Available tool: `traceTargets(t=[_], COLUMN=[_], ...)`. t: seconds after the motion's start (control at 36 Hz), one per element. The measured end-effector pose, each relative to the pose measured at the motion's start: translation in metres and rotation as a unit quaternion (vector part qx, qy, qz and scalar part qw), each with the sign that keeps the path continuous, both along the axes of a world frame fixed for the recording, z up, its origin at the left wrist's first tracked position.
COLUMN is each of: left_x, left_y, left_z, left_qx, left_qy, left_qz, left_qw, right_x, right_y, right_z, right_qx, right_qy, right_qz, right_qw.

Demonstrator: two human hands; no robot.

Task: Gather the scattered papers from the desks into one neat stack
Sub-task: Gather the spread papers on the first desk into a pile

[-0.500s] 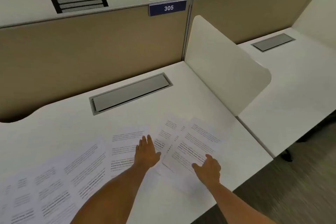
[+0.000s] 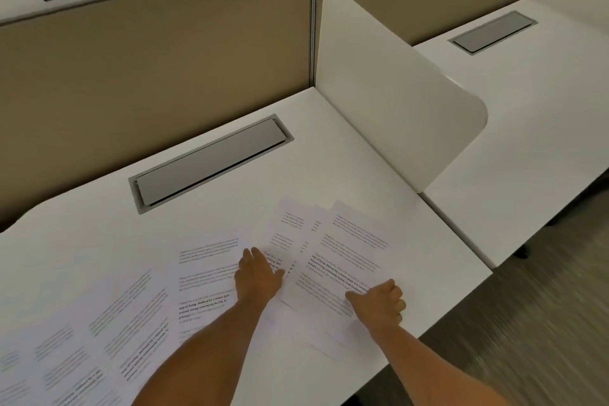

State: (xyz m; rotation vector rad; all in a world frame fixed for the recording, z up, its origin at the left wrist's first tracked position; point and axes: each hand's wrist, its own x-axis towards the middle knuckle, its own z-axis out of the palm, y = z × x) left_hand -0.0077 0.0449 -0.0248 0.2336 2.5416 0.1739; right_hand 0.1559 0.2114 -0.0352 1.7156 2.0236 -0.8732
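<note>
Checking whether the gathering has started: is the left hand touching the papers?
Touching. The head view shows the left hand lying flat, palm down, on the overlapping papers, fingers spread across the sheets with no gap visible.

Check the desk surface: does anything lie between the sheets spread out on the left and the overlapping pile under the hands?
Nothing visible does. The left sheets fan across bare white desk straight up to the pile. The left hand lies flat at the pile's left edge, the right hand on its near right corner. The cable hatch sits farther back.
</note>
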Motion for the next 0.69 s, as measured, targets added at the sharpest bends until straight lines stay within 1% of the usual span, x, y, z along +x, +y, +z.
traceTargets(t=[0.08,0.22,0.39,0.53,0.69], left_x=[-0.001,-0.002,-0.007,-0.011,-0.011], left_y=[0.004,0.006,0.007,0.010,0.011], left_z=[-0.001,-0.005,-0.010,-0.014,-0.021], left_qx=[0.011,0.011,0.005,-0.001,-0.014], left_qy=[-0.005,-0.007,0.020,0.009,0.000], left_qz=[0.023,0.025,0.020,0.026,0.003], left_qw=[1.000,1.000,1.000,1.000,1.000], right_x=[-0.004,-0.009,-0.009,-0.010,-0.017], right_y=[-0.001,-0.004,-0.011,-0.015,-0.020], right_z=[-0.004,-0.007,-0.008,-0.006,-0.006], right_qx=[0.005,0.007,0.024,0.038,0.041], right_qy=[-0.010,-0.024,-0.044,-0.049,-0.035], right_qz=[0.030,0.075,0.139,0.156,0.177], right_qw=[0.999,0.997,0.989,0.986,0.983])
